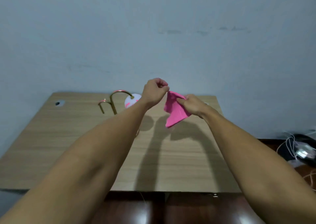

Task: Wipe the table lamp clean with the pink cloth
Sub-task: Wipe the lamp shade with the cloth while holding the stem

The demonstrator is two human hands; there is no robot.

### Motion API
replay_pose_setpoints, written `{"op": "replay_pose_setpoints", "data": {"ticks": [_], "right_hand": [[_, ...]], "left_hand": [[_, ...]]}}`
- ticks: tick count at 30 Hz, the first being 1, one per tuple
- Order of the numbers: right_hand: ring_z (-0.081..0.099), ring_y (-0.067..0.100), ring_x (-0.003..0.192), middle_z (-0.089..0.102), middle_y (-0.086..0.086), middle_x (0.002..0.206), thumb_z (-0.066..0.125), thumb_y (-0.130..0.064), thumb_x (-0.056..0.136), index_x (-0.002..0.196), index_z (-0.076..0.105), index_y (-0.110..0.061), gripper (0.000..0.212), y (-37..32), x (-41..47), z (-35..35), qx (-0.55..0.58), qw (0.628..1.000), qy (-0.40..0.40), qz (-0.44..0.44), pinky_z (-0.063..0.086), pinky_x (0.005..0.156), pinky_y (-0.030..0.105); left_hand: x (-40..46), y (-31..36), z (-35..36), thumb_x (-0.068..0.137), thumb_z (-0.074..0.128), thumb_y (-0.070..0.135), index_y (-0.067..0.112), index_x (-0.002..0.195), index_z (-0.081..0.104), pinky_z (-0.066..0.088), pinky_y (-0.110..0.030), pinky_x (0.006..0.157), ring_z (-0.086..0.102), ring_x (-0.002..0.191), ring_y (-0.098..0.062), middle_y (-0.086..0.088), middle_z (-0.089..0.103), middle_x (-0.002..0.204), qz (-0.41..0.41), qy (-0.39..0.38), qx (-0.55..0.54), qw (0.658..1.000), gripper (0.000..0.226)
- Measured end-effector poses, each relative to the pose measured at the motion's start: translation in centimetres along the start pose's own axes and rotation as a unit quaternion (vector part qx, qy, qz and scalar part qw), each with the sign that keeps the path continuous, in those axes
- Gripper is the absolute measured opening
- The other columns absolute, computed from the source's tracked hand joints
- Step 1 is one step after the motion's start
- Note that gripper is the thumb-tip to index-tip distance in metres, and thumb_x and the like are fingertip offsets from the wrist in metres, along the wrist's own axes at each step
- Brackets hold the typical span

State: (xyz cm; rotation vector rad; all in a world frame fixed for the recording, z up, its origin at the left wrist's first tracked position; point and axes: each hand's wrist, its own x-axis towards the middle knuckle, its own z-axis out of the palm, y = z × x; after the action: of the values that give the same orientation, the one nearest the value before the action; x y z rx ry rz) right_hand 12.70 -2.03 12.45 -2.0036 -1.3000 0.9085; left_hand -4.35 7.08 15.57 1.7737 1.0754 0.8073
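both hands [154, 91] [192, 104] hold pink cloth [175, 110] above table [68, 129].

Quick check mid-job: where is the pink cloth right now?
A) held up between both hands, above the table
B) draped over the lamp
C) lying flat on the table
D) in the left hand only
A: the pink cloth hangs above the table, its top corner pinched by the left hand and its side gripped by the right hand; the lamp stands untouched behind.
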Motion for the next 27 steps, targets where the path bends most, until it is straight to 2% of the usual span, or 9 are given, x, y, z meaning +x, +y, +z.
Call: {"op": "replay_pose_setpoints", "data": {"ticks": [3, 7, 10, 14, 18, 20, 22, 24, 27], "right_hand": [[0.075, 0.023, 0.093, 0.081, 0.002, 0.095, 0.043, -0.024, 0.101, 0.093, 0.079, -0.008, 0.04, -2.5, 0.5, 1.4, 0.074, 0.997, 0.024, -0.004, 0.054, 0.084, 0.035], [0.057, 0.025, 0.077, 0.063, 0.005, 0.077, 0.046, -0.032, 0.099, 0.076, 0.063, -0.015, 0.033, -5.4, 0.9, 3.7, 0.07, 0.986, 0.147, 0.032, 0.039, 0.061, 0.032], [0.055, 0.026, 0.08, 0.061, 0.009, 0.083, 0.044, -0.032, 0.1, 0.079, 0.061, -0.014, 0.032, -7.1, 1.1, 6.0, 0.08, 0.979, 0.184, 0.044, 0.037, 0.061, 0.033], [0.066, 0.03, 0.095, 0.075, 0.012, 0.101, 0.042, -0.032, 0.099, 0.098, 0.074, -0.011, 0.038, -9.1, 1.0, 9.5, 0.105, 0.971, 0.211, 0.04, 0.053, 0.085, 0.04], [0.064, 0.028, 0.086, 0.068, 0.003, 0.081, 0.039, -0.045, 0.095, 0.072, 0.066, -0.024, 0.041, -10.7, 0.6, 12.9, 0.117, 0.961, 0.245, 0.058, 0.048, 0.071, 0.034], [0.066, 0.028, 0.088, 0.068, 0.003, 0.081, 0.036, -0.049, 0.094, 0.08, 0.073, -0.022, 0.047, -11.2, 0.3, 14.6, 0.108, 0.958, 0.259, 0.061, 0.044, 0.063, 0.031], [0.067, 0.024, 0.098, 0.072, -0.001, 0.096, 0.035, -0.047, 0.097, 0.102, 0.077, -0.027, 0.047, -11.6, 0.0, 16.3, 0.103, 0.96, 0.259, 0.028, 0.045, 0.07, 0.028], [0.062, 0.013, 0.114, 0.068, -0.012, 0.118, 0.034, -0.043, 0.1, 0.118, 0.069, -0.044, 0.039, -11.9, -0.4, 18.1, 0.1, 0.966, 0.236, -0.043, 0.045, 0.085, 0.025], [0.031, 0.009, 0.151, 0.033, -0.011, 0.165, 0.03, -0.045, 0.106, 0.152, 0.039, -0.044, 0.047, -11.4, -0.6, 20.8, 0.051, 0.976, 0.202, -0.072, 0.033, 0.12, 0.033]], "left_hand": [[0.2, 0.3, -5.2, 0.082, 0.066, 0.025, 0.018, 0.085, 0.074, 0.049, -0.022, 0.068, 0.062, 0.068, -0.009, 0.0, 0.074, 0.079, 0.041, 0.052, 0.025, 0.997, 0.011], [0.0, -1.1, -12.2, 0.081, 0.061, 0.034, 0.024, 0.085, 0.07, 0.052, -0.025, 0.071, 0.065, 0.073, -0.009, 0.01, 0.07, 0.075, 0.068, 0.087, 0.064, 0.992, 0.014], [-0.5, -3.3, -16.5, 0.082, 0.06, 0.032, 0.021, 0.102, 0.07, 0.055, -0.03, 0.085, 0.068, 0.09, -0.014, 0.008, 0.072, 0.09, 0.067, 0.09, 0.093, 0.989, 0.025], [-1.2, -6.8, -20.2, 0.08, 0.062, 0.035, 0.016, 0.125, 0.067, 0.048, -0.027, 0.096, 0.064, 0.112, -0.015, 0.002, 0.07, 0.116, 0.042, 0.036, 0.121, 0.991, 0.049], [-1.6, -9.6, -21.8, 0.08, 0.068, 0.041, 0.017, 0.135, 0.063, 0.046, -0.036, 0.109, 0.06, 0.126, -0.019, 0.0, 0.066, 0.135, 0.015, -0.044, 0.177, 0.983, 0.06], [-1.7, -10.5, -22.0, 0.08, 0.07, 0.042, 0.02, 0.137, 0.063, 0.045, -0.04, 0.112, 0.06, 0.128, -0.02, 0.002, 0.064, 0.14, 0.01, -0.075, 0.211, 0.975, 0.062], [-1.6, -11.0, -21.8, 0.082, 0.071, 0.044, 0.022, 0.137, 0.063, 0.046, -0.041, 0.111, 0.064, 0.123, -0.02, 0.003, 0.065, 0.14, 0.016, -0.094, 0.235, 0.967, 0.06], [-1.4, -11.2, -21.4, 0.085, 0.071, 0.045, 0.025, 0.133, 0.067, 0.047, -0.041, 0.108, 0.067, 0.118, -0.019, 0.006, 0.068, 0.135, 0.032, -0.103, 0.249, 0.963, 0.053], [-0.6, -11.3, -20.8, 0.089, 0.071, 0.043, 0.024, 0.121, 0.073, 0.049, -0.042, 0.103, 0.066, 0.117, -0.022, 0.004, 0.074, 0.121, 0.054, -0.096, 0.234, 0.966, 0.038]]}}
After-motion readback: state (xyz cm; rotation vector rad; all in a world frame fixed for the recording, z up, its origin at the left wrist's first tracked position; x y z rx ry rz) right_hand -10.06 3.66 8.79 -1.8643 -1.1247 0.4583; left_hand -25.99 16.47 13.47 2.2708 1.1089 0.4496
